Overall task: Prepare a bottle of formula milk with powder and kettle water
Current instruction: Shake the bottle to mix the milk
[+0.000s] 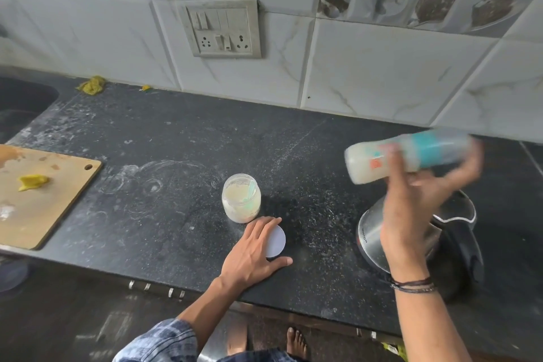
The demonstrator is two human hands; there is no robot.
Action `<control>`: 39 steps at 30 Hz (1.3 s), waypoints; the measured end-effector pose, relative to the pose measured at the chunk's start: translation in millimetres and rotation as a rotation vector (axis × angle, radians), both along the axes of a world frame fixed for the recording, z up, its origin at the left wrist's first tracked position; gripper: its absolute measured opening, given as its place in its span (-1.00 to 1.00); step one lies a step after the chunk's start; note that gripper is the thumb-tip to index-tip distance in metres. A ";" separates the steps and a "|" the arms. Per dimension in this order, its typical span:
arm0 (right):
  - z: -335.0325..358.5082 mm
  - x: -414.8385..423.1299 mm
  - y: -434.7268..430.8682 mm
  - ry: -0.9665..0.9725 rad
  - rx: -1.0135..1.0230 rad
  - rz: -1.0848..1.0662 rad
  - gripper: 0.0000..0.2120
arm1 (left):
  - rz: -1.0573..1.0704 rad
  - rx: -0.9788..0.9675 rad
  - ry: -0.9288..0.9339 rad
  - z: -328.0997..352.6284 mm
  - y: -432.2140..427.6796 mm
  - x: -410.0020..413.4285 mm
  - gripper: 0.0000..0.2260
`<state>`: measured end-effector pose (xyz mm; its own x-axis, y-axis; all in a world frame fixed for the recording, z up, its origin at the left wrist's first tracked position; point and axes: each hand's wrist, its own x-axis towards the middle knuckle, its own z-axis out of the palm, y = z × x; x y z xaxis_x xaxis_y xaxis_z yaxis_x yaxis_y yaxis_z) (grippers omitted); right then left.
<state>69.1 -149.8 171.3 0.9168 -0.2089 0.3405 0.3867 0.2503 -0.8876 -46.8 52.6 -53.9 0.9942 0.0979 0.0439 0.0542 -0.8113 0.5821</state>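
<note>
Right hand (411, 214) curls round the sideways bottle (432, 151), base jutting beyond the grip; shake firmly; left hand (252, 250) lies spread over the lid (277, 239)

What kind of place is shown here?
Most likely a home kitchen: a dark stone counter runs along a tiled wall, a sink is set into it at the left edge, and an electric kettle stands on it at the right.

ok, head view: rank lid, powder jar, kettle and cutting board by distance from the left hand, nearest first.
1. lid: touching, under the fingers of the left hand.
2. powder jar: just behind the hand.
3. kettle: off to the right.
4. cutting board: far left.
</note>
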 end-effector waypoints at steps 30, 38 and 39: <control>-3.8 -1.3 0.3 0.180 0.016 0.079 -0.13 | 0.001 0.004 -0.010 -1.7 -0.1 0.4 -0.12; 7.9 0.1 -3.5 0.036 0.089 -0.030 -0.15 | 0.009 0.013 -0.014 -2.1 -0.4 0.9 -0.12; 6.8 0.6 -2.5 0.087 0.045 0.020 -0.15 | 0.006 0.007 -0.011 -2.1 -0.3 0.6 -0.12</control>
<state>69.7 -152.2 178.2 0.9465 -0.2037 0.2502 0.3033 0.2977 -0.9052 -46.2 52.3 -56.0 0.9930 0.1039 0.0553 0.0532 -0.8150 0.5769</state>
